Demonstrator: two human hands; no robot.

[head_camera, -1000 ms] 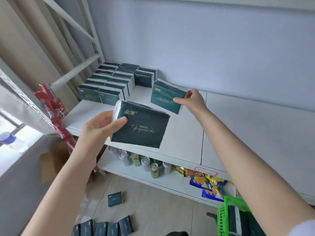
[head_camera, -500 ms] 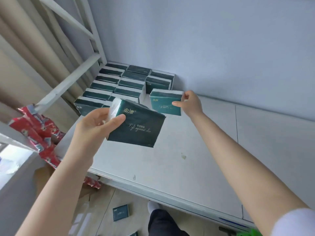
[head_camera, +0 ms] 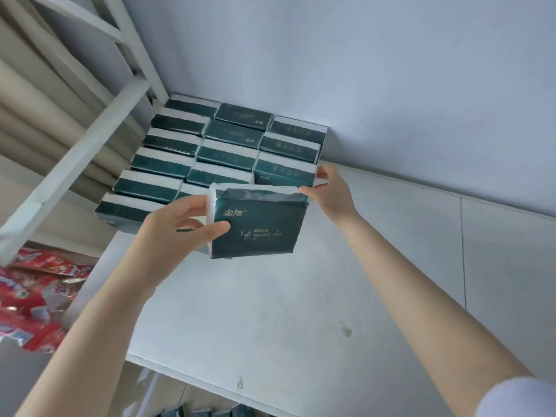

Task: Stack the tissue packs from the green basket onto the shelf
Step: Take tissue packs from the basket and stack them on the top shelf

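Observation:
My left hand (head_camera: 180,225) grips a dark green tissue pack (head_camera: 261,227) by its left end, thumb on its printed face, and holds it tilted above the white shelf (head_camera: 270,311). My right hand (head_camera: 332,191) reaches further back and holds the right end of a second tissue pack (head_camera: 282,171), which sits at the front of the right-hand row of stacked packs (head_camera: 210,145). The stack fills the shelf's back left corner in three rows. The held pack hides the second pack's lower edge. The green basket is out of view.
White shelf frame bars (head_camera: 78,164) slant across the upper left beside the stack. Red snack packets (head_camera: 39,284) lie below the shelf at the left. Several tissue packs (head_camera: 204,412) show on the floor at the bottom edge. A grey wall backs the shelf.
The view has moved closer to the shelf. My right hand carried its pack back against the stack's right row. My left hand brought its pack forward and up toward the stack.

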